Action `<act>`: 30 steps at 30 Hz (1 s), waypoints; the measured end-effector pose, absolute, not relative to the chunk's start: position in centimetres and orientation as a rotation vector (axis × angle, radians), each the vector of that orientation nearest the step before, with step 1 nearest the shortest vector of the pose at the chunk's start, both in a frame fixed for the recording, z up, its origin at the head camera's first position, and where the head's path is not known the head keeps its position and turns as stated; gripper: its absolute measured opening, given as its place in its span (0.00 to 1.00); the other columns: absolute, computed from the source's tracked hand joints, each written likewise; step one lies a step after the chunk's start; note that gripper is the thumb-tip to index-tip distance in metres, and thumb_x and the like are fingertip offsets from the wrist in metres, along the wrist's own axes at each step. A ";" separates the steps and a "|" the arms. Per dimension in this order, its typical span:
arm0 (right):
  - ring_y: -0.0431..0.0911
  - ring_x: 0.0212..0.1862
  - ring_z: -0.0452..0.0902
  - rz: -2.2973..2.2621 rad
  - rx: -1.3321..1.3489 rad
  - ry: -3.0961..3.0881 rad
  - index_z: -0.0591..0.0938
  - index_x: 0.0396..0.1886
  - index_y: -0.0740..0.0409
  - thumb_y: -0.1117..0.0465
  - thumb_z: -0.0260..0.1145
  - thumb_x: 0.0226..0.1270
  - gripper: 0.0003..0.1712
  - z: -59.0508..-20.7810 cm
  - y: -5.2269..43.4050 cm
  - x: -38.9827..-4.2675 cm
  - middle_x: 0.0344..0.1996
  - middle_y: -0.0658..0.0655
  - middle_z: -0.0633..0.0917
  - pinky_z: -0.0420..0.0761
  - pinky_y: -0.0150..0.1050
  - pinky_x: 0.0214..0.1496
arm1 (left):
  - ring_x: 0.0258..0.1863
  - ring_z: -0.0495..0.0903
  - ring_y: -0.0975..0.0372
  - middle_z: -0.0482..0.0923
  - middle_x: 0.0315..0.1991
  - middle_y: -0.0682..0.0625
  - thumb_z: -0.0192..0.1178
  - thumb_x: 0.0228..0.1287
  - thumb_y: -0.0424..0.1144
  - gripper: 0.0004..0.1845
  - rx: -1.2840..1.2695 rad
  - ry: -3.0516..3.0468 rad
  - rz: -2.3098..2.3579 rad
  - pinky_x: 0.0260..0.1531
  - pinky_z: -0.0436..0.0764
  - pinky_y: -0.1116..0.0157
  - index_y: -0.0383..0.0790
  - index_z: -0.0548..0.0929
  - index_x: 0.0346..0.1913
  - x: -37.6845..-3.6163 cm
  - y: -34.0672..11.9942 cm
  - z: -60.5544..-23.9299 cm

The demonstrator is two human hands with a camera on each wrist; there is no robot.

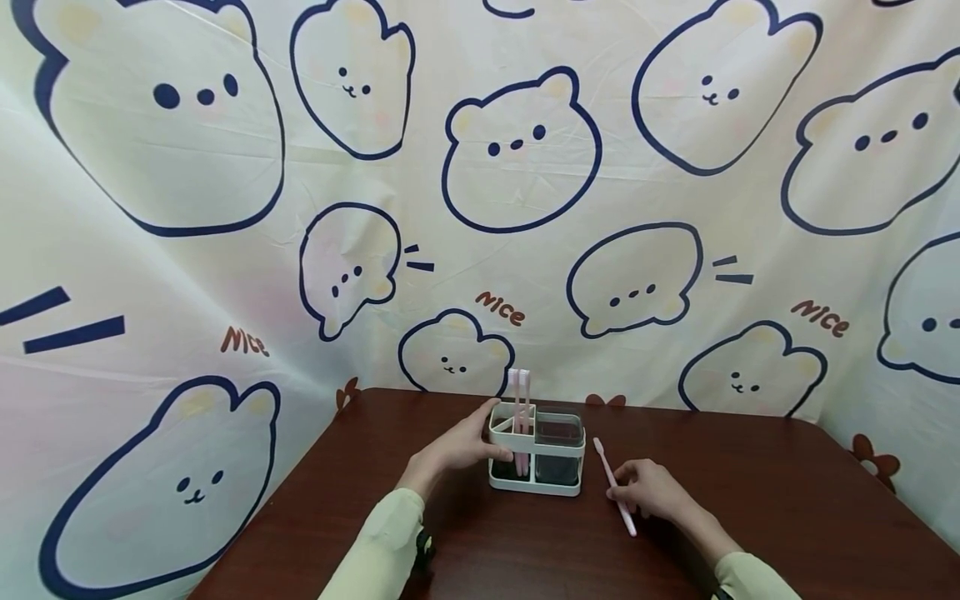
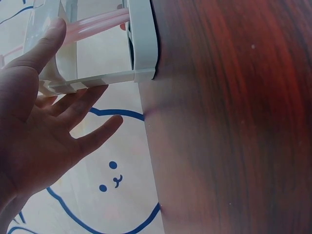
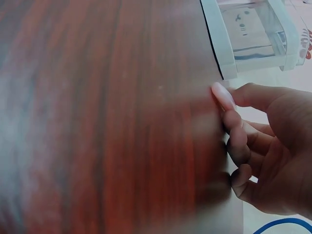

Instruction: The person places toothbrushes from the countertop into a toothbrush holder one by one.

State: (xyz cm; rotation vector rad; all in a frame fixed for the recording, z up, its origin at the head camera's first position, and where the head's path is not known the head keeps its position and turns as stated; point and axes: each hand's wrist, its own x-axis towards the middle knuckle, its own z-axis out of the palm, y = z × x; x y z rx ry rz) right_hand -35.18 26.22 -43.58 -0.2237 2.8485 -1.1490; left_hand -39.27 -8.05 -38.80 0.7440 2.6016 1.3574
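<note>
A white toothbrush holder (image 1: 558,450) stands upright near the middle of the table, with two pale pink toothbrushes (image 1: 524,387) upright in its left part. My left hand (image 1: 459,443) grips the holder's left side. In the left wrist view the thumb (image 2: 53,39) lies across its upper part, while the other fingers lie along the side. To the right of the holder, another pink toothbrush (image 1: 611,477) slants over the table. My right hand (image 1: 654,488) pinches it between thumb and index finger; in the right wrist view only a short pink piece (image 3: 223,96) shows.
A see-through cup (image 1: 558,429) sits in the holder's right part. The dark brown wooden table (image 1: 480,550) ends at a cloth backdrop (image 1: 525,267) printed with cartoon bears, right behind the holder.
</note>
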 end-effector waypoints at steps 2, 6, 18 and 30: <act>0.41 0.17 0.73 -1.164 -0.238 2.843 0.83 0.44 0.65 0.59 0.72 0.60 0.17 -43.6 26.2 -35.2 0.17 0.53 0.82 0.75 0.35 0.19 | 0.62 0.70 0.51 0.66 0.70 0.43 0.72 0.58 0.45 0.50 0.743 2.603 1.356 0.69 0.63 0.39 0.47 0.53 0.77 -39.3 -8.0 -38.8; 0.41 0.17 0.73 -1.212 -0.241 2.853 0.81 0.44 0.67 0.61 0.71 0.60 0.16 -43.3 26.0 -35.2 0.17 0.53 0.82 0.75 0.35 0.19 | 0.63 0.69 0.51 0.66 0.70 0.41 0.72 0.58 0.44 0.49 0.744 2.598 1.359 0.69 0.62 0.38 0.47 0.53 0.77 -39.3 -8.0 -38.9; 0.47 0.20 0.76 -1.389 -0.114 2.943 0.70 0.55 0.63 0.61 0.67 0.65 0.23 -40.3 25.4 -35.0 0.21 0.57 0.80 0.78 0.38 0.22 | 0.64 0.69 0.50 0.64 0.71 0.41 0.72 0.58 0.46 0.51 0.724 2.605 1.350 0.69 0.62 0.38 0.48 0.52 0.78 -39.2 -8.0 -38.8; 0.47 0.27 0.72 -1.444 -0.283 3.082 0.72 0.48 0.61 0.59 0.66 0.66 0.16 -36.6 23.9 -34.8 0.22 0.54 0.76 0.73 0.35 0.25 | 0.63 0.70 0.51 0.66 0.70 0.42 0.72 0.58 0.45 0.50 0.737 2.605 1.351 0.68 0.63 0.38 0.47 0.52 0.78 -39.2 -8.0 -38.9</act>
